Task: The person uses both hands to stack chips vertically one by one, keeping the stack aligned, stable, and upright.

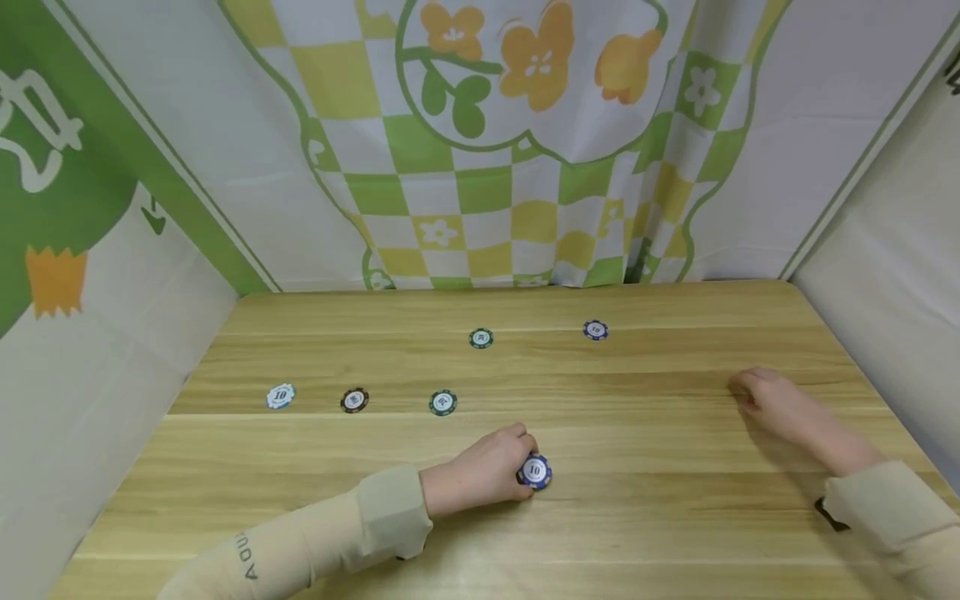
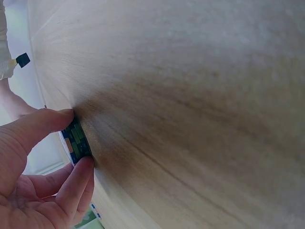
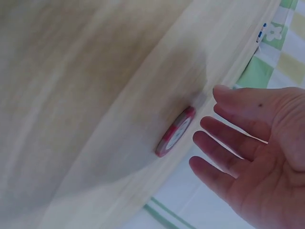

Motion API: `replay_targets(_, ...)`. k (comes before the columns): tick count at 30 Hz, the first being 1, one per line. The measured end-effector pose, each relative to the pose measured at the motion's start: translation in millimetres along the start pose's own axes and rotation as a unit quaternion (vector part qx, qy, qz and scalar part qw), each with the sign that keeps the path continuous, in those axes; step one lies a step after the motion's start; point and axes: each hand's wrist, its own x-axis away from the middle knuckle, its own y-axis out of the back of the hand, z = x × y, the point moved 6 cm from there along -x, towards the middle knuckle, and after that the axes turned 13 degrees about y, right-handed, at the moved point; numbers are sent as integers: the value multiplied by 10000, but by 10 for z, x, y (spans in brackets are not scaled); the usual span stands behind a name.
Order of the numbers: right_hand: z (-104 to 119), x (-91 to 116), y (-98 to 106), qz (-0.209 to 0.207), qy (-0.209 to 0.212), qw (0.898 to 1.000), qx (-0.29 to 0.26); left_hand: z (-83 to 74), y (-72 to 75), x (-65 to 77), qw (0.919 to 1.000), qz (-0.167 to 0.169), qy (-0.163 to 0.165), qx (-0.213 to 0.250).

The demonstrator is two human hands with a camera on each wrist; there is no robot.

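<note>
In the head view my left hand (image 1: 480, 471) pinches a small stack of poker chips (image 1: 535, 472), with a blue 10 chip on top. Layered edges of that stack (image 2: 75, 139) show between thumb and fingers in the left wrist view, resting on or just at the tabletop. My right hand (image 1: 787, 408) hovers at the table's right side. Its fingers are spread and loosely bent in the right wrist view, beside a red poker chip (image 3: 175, 132) lying flat, with a gap between them. From the head view that red chip is hidden by the hand.
On the wooden table (image 1: 637, 533) lie a light-blue chip (image 1: 281, 396), a black chip (image 1: 355, 400), two green chips, one nearer (image 1: 443, 402) and one farther (image 1: 481, 338), and a blue chip (image 1: 596, 330). A checked curtain (image 1: 495, 200) hangs along the back edge.
</note>
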Motion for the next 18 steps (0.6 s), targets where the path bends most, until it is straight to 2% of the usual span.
replay_targets(7, -34, 74, -29, 73, -46, 9999, 107, 6, -7, 0, 10000, -7, 1, -15)
replay_targets(18, -59, 154, -52, 267, -539, 9982, 16, 6, -15, -13, 10000, -15, 9, -62)
